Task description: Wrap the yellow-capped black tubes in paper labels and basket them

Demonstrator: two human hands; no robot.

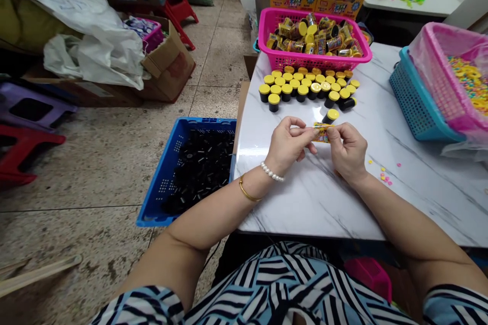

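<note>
My left hand (286, 145) and my right hand (347, 150) meet over the white marble table (305, 198), both pinched on a small yellow printed label (322, 132) held between their fingertips. Just beyond the label a black tube with a yellow cap (331, 116) lies on its side. Behind it stands a cluster of several black yellow-capped tubes (307, 86). A pink basket (312, 35) at the table's far edge holds several labelled tubes.
A blue crate (163, 183) of black tubes sits on the floor left of the table. At right, a pink basket (438, 71) of coloured candy rests in a blue basket (414, 106). Loose candy bits (385, 176) dot the table. Boxes, bags and stools crowd the far left.
</note>
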